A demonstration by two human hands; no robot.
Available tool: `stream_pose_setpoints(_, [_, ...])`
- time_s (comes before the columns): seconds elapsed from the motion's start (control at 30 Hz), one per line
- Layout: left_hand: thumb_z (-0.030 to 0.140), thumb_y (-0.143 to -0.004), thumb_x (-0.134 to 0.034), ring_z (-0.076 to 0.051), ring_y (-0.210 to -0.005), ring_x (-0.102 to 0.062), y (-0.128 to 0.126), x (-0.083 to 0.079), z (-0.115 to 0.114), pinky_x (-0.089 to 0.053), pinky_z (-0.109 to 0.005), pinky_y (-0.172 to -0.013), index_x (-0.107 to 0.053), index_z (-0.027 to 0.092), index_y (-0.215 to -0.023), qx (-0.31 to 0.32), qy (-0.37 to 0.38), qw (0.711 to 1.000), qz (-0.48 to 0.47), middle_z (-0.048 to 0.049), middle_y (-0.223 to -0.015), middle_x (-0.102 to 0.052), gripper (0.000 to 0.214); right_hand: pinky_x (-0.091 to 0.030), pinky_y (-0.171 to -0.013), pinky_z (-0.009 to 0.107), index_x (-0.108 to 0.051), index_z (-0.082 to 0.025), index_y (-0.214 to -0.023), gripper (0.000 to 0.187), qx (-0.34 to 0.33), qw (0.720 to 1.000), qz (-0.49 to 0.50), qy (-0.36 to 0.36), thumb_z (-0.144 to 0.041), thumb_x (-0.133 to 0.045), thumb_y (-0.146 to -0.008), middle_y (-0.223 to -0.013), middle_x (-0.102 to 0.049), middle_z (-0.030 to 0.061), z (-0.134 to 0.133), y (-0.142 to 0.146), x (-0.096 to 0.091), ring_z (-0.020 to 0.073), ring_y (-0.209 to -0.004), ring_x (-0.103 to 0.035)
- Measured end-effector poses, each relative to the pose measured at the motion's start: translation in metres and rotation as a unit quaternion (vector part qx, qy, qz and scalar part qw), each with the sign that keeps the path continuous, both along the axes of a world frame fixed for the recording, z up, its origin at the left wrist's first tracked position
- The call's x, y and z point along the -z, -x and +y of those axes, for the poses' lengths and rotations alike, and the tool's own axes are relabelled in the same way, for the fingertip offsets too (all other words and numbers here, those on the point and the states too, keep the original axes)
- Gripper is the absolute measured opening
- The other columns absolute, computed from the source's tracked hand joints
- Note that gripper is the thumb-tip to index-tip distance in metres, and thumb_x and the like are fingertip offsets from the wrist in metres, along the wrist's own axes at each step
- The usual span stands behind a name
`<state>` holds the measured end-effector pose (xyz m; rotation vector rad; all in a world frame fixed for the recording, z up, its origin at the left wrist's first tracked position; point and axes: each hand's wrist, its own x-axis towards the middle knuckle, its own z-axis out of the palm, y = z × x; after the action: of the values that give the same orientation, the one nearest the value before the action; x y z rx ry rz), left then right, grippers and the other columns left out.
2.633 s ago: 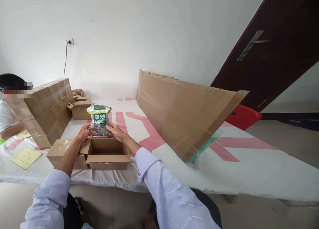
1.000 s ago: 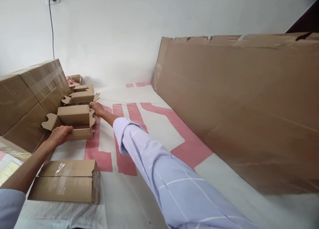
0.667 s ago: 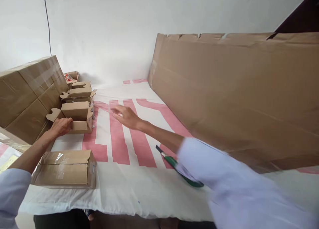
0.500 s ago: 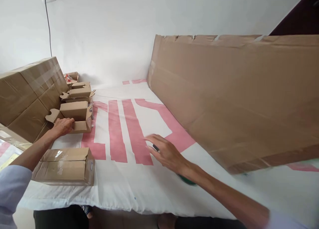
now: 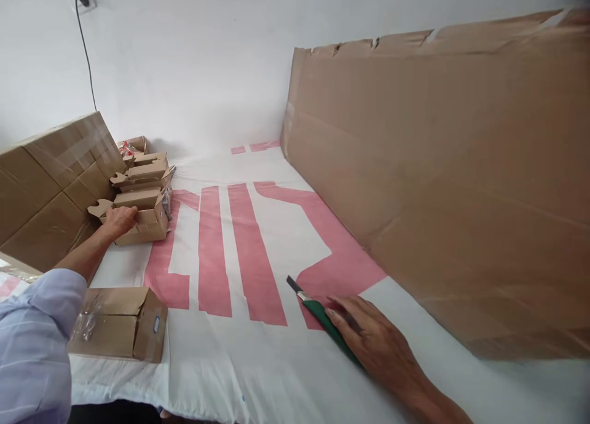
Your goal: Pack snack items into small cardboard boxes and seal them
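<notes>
Our right hand (image 5: 369,335) has just reached the green-handled tool (image 5: 324,321), fingers close together; our left hand (image 5: 120,220) stays on the open carton (image 5: 146,232). We now tend 2 things, either pinch unclear.

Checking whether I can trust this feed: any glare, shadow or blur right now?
In the head view, light is soft and even; tape on the closed box shows pale glare; a faint shadow marks the wall beside the farthest box; the top right corner darkens; the right hand and green tool look slightly soft but readable.
</notes>
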<state>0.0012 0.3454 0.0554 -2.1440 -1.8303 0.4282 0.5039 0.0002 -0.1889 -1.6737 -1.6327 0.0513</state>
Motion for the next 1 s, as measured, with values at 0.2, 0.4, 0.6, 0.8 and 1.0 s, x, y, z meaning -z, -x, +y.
stream_pose_setpoints(0.2, [0.027, -0.097, -0.06, -0.044, -0.126, -0.073, -0.001, 0.015, 0.012, -0.045, -0.057, -0.105, -0.075, 0.021, -0.122, -0.011, -0.025, 1.0, 0.002, -0.0234, -0.13, -0.08, 0.03, -0.062, -0.081, 0.041, -0.075, -0.027, -0.116, 0.035, -0.022, 1.0, -0.006, 0.003, -0.053, -0.052, -0.112, -0.11, -0.083, 0.0068, -0.006, 0.005, -0.009, 0.0271, -0.097, -0.079])
stream_pose_setpoints(0.4, [0.028, -0.098, -0.058, -0.043, -0.126, -0.073, -0.001, 0.022, 0.033, -0.043, -0.057, -0.105, -0.074, 0.021, -0.123, -0.024, -0.039, 0.999, -0.005, -0.023, -0.131, -0.08, 0.03, -0.062, -0.08, 0.042, -0.076, -0.028, -0.113, 0.043, -0.016, 1.0, -0.012, -0.014, -0.059, -0.047, -0.113, -0.105, -0.083, 0.0081, -0.005, 0.01, -0.016, 0.0285, -0.094, -0.079])
stream_pose_setpoints(0.6, [0.028, -0.098, -0.058, -0.043, -0.126, -0.071, -0.004, 0.024, 0.056, -0.042, -0.058, -0.105, -0.074, 0.022, -0.125, -0.034, -0.051, 0.998, -0.022, -0.0227, -0.132, -0.078, 0.032, -0.062, -0.077, 0.043, -0.076, -0.028, -0.115, 0.044, -0.022, 1.0, -0.009, -0.016, -0.061, -0.048, -0.113, -0.107, -0.084, 0.0088, -0.006, 0.007, -0.015, 0.0297, -0.093, -0.08])
stream_pose_setpoints(0.8, [0.026, -0.098, -0.059, -0.043, -0.13, -0.068, -0.01, 0.027, 0.069, -0.044, -0.057, -0.105, -0.073, 0.021, -0.129, -0.061, -0.061, 0.995, -0.045, -0.0238, -0.135, -0.076, 0.034, -0.063, -0.081, 0.042, -0.076, -0.027, -0.115, 0.043, -0.033, 0.999, -0.018, -0.018, -0.058, -0.047, -0.114, -0.106, -0.083, 0.0089, -0.007, 0.006, -0.012, 0.0288, -0.093, -0.08])
stream_pose_setpoints(1.0, [0.024, -0.097, -0.066, -0.043, -0.141, -0.059, -0.02, 0.028, 0.052, -0.048, -0.052, -0.109, -0.066, 0.016, -0.142, -0.079, -0.072, 0.992, -0.07, -0.0276, -0.15, -0.065, 0.045, -0.062, -0.076, 0.039, -0.076, -0.029, -0.111, 0.039, -0.031, 0.999, 0.002, -0.014, -0.056, -0.048, -0.113, -0.102, -0.083, 0.0065, -0.004, 0.011, -0.017, 0.0266, -0.089, -0.079])
